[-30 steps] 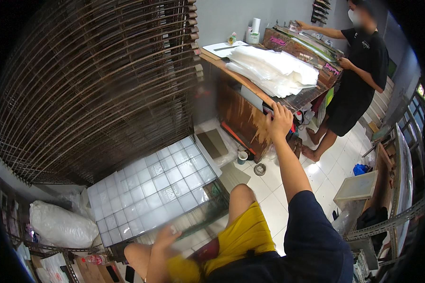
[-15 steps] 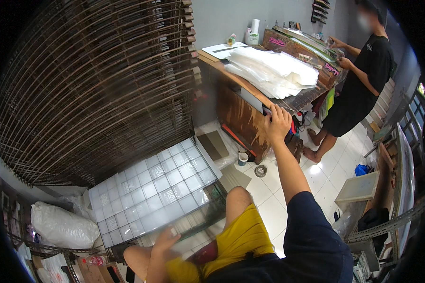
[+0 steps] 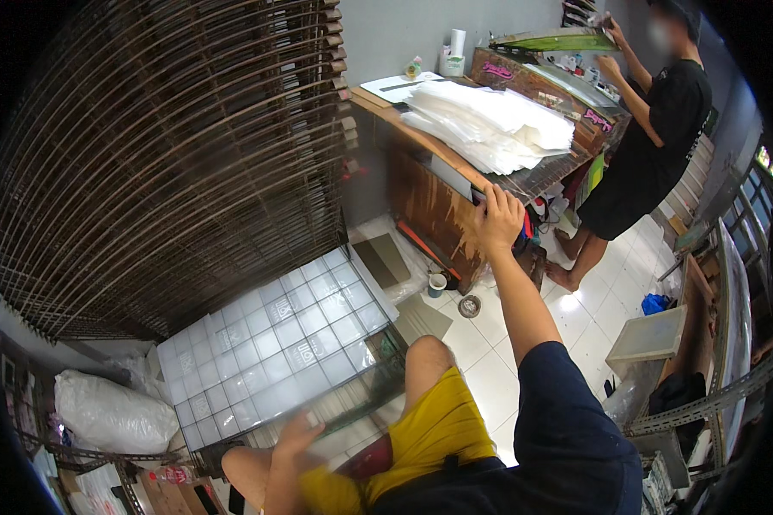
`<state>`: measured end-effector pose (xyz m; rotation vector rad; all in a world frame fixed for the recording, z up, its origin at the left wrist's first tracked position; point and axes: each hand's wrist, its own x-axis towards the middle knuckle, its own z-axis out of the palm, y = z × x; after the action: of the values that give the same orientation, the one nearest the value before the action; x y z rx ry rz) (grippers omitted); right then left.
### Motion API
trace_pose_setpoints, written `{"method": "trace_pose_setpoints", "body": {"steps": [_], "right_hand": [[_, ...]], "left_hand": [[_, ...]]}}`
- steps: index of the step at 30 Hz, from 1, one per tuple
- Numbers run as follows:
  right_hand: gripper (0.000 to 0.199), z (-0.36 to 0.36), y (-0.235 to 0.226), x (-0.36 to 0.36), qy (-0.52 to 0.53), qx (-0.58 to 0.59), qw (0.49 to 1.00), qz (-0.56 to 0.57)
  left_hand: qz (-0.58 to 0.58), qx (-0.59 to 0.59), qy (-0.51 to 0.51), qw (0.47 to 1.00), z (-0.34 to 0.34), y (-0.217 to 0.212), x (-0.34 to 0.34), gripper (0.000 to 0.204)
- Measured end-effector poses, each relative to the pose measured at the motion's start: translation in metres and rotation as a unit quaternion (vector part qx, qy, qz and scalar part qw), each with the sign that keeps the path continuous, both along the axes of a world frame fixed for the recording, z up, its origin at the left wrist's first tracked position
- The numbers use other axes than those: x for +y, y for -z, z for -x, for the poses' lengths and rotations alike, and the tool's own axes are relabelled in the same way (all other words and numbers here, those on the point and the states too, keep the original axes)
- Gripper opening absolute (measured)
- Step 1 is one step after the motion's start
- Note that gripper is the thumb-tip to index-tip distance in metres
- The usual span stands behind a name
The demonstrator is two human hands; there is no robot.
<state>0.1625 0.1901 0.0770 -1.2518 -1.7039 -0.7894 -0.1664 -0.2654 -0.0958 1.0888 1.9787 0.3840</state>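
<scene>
With fingers curled over the wooden edge of the table (image 3: 434,142), my right hand (image 3: 500,221) grips it near its front corner. A loose pile of white, translucent sheets (image 3: 494,124) lies on the tabletop just beyond that hand. My left hand (image 3: 297,436) hovers by my knee, slightly blurred, fingers stretched out and holding nothing visible. Closest to it is a lowered wire rack (image 3: 199,410) covered with whitish printed plastic sheets (image 3: 270,343). Above rises a tall stack of raised wire racks (image 3: 163,172).
At the table's far side a person (image 3: 653,137) holds up a framed screen (image 3: 567,41). A cup (image 3: 437,284) and a small round tin (image 3: 470,306) stand on the tiled floor. A stuffed plastic sack (image 3: 116,412) sits at left; a pale framed panel (image 3: 648,336) leans at right.
The other person has raised the green-edged screen from the table and tilted it up. My right hand stays at the table edge; my left hand has barely moved. The view has shifted slightly.
</scene>
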Motion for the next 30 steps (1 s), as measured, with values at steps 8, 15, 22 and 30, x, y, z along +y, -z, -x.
{"method": "trace_pose_setpoints", "body": {"steps": [8,15,22,30], "right_hand": [[0.042,0.003,0.0,0.0,-0.008,0.0,1.0,-0.001],[0.038,0.0,0.001,0.003,-0.007,0.006,1.0,-0.013],[0.028,0.01,-0.021,-0.007,-0.007,0.019,1.0,-0.004],[0.03,0.041,-0.13,0.015,-0.104,0.002,0.991,-0.078]], "left_hand": [[0.007,-0.014,-0.013,1.0,0.01,0.018,-0.011,0.077],[0.019,-0.036,-0.029,0.999,0.004,0.009,-0.012,0.078],[0.02,-0.049,-0.05,0.997,0.009,0.023,-0.021,0.079],[0.025,-0.062,-0.063,0.996,0.006,0.027,-0.022,0.08]]}}
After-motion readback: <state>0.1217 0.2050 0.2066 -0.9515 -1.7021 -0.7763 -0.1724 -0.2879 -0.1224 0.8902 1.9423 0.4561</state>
